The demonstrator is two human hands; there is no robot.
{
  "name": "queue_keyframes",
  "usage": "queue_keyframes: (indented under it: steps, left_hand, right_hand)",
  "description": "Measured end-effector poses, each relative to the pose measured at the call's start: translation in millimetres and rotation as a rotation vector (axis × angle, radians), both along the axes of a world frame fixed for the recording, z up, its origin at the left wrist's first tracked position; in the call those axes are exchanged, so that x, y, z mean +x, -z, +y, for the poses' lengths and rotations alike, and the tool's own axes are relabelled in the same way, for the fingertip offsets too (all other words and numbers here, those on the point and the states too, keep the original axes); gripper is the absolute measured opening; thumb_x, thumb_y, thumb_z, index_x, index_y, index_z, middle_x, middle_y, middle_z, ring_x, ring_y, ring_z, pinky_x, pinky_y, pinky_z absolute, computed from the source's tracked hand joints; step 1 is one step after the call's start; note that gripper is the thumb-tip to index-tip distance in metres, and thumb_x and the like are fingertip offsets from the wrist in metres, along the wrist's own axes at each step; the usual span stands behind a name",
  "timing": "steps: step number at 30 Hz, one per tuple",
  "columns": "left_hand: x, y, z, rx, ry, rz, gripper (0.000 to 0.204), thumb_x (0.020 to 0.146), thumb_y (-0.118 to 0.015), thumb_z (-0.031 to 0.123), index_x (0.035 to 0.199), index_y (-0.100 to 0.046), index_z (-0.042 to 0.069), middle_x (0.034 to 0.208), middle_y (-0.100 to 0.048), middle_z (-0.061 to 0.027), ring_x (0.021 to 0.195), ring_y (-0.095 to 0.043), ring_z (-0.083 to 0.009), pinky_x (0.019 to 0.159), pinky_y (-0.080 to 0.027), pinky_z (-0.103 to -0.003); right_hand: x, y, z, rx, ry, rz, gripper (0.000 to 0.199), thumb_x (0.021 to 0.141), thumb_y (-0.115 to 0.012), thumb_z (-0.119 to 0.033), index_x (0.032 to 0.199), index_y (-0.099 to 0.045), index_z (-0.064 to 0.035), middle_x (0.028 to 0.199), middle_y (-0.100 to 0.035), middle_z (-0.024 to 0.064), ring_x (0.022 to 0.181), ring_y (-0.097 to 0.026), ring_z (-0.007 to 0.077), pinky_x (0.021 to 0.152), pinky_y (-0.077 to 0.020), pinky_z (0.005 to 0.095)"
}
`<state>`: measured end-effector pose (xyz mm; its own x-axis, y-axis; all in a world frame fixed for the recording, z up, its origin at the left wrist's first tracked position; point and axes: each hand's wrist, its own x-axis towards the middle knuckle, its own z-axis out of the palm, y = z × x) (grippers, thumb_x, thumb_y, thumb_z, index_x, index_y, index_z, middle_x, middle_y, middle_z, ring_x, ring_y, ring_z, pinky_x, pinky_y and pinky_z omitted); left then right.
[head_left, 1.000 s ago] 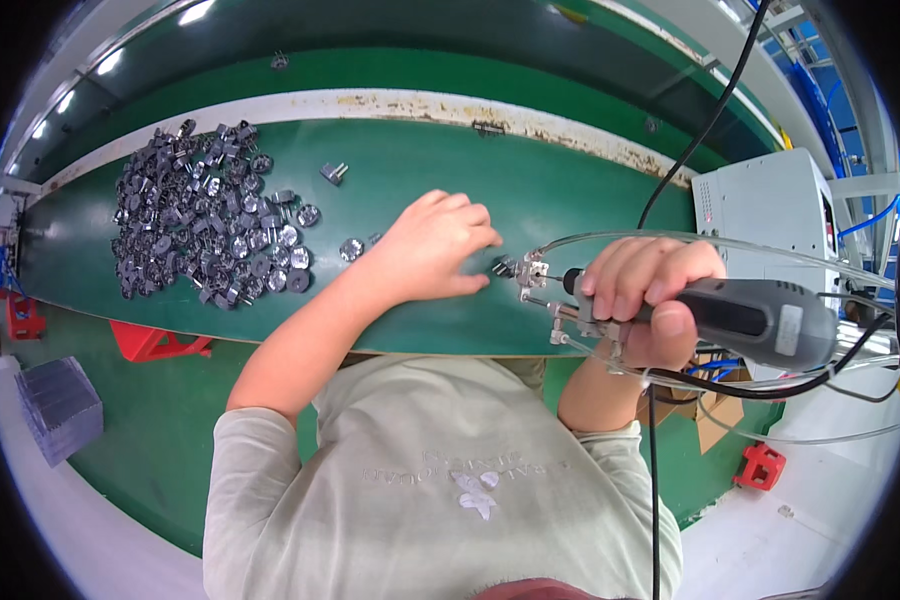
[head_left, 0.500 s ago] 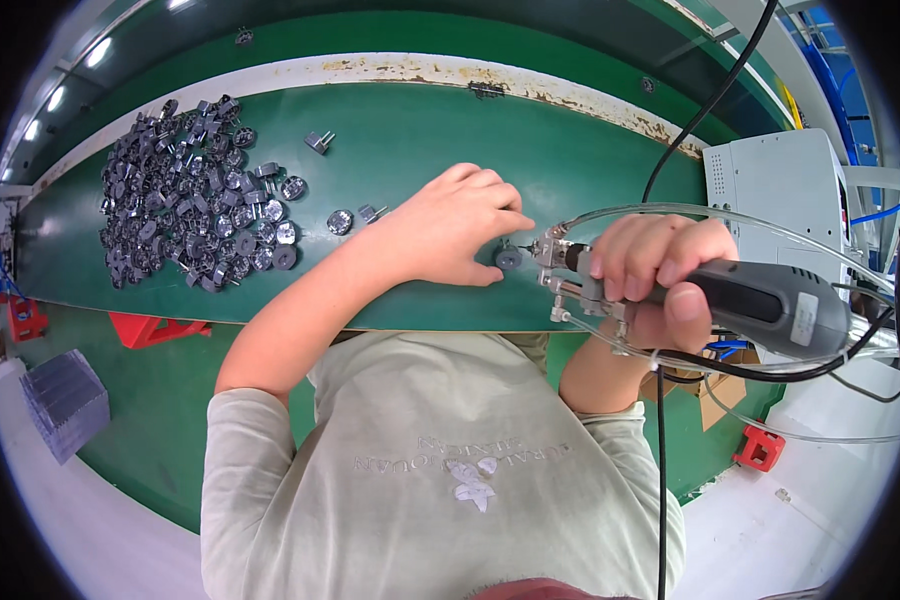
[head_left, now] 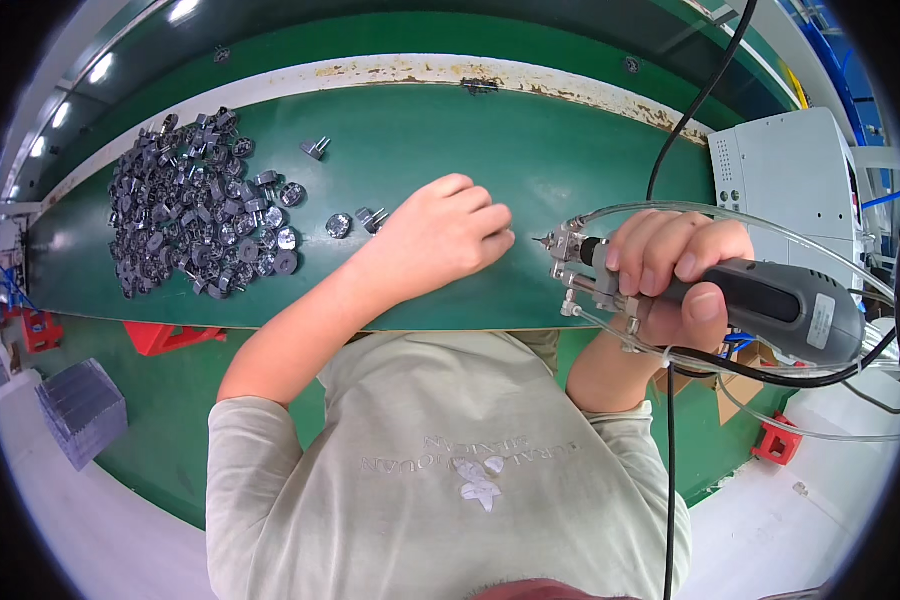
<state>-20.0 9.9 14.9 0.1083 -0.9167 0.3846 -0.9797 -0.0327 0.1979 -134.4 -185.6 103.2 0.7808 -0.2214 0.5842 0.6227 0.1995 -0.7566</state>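
My right hand [head_left: 680, 255] is wrapped round a dark grey handheld electric screwdriver [head_left: 800, 310]. Its metal head and thin tip point left over the green worktable [head_left: 530, 130]; a clear tube and a black cable run from it. To the left of the tip, my left hand [head_left: 455, 228] is closed, fingers curled under and knuckles up. Whatever lies inside those fingers is hidden. By its wrist are a two-pinned dark grey plug part [head_left: 371, 220] and a round one with a shiny face [head_left: 339, 225].
A big heap of similar plug parts [head_left: 190, 205] covers the table's left end, with a single part [head_left: 315, 148] lying apart. A pale grey machine box [head_left: 782, 180] stands at the right. Below the table are red stools [head_left: 170, 337] and a cardboard box [head_left: 738, 390].
The round part that sat under the screwdriver's tip no longer shows there. My left hand has drawn away from the tip and its fingers have curled closed. My right hand still grips the screwdriver.
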Motion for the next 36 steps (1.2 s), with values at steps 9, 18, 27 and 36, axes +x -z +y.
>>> queue_keyframes:
  steps: [9, 18, 27, 36]
  left_hand:
    - [-13, 7, 9, -0.047, -0.084, -0.089, 0.03, 0.073, -0.067, 0.013, 0.102, -0.074, 0.009, 0.106, -0.066, -0.0001, 0.097, -0.061, -0.0183, 0.085, -0.05, -0.033]
    - [-47, 1, 20, 0.066, -0.302, -0.069, 0.047, 0.074, -0.066, 0.007, 0.12, -0.068, 0.008, 0.125, -0.065, -0.0074, 0.108, -0.06, -0.0258, 0.09, -0.048, -0.038]
    - [4, -16, 8, 0.004, -0.23, 0.283, 0.038, 0.072, -0.076, 0.011, 0.11, -0.07, 0.008, 0.11, -0.066, -0.0042, 0.107, -0.057, -0.0263, 0.1, -0.041, -0.041]
    - [6, 3, -3, -0.009, -0.226, 0.333, 0.03, 0.075, -0.08, 0.02, 0.102, -0.075, 0.01, 0.102, -0.065, -0.0016, 0.102, -0.059, -0.0217, 0.096, -0.043, -0.039]
  right_hand:
    - [1, 5, 2, 0.018, 0.055, -0.011, 0.03, 0.084, -0.082, -0.018, 0.09, -0.055, -0.0041, 0.067, -0.058, 0.007, 0.053, -0.056, 0.0177, 0.054, -0.0515, 0.0365]
    - [-2, 7, 2, 0.032, 0.074, -0.012, 0.034, 0.083, -0.085, -0.019, 0.09, -0.055, -0.0043, 0.067, -0.058, 0.006, 0.053, -0.056, 0.017, 0.054, -0.0513, 0.0362]
    - [0, 7, 11, 0.06, 0.065, -0.034, 0.039, 0.082, -0.086, -0.022, 0.09, -0.053, -0.0046, 0.067, -0.057, 0.0057, 0.054, -0.055, 0.0165, 0.056, -0.0516, 0.035]
    - [5, 11, 15, -0.034, 0.062, 0.03, 0.03, 0.09, -0.072, -0.027, 0.093, -0.051, -0.0061, 0.066, -0.056, 0.0063, 0.053, -0.055, 0.019, 0.057, -0.0516, 0.0389]
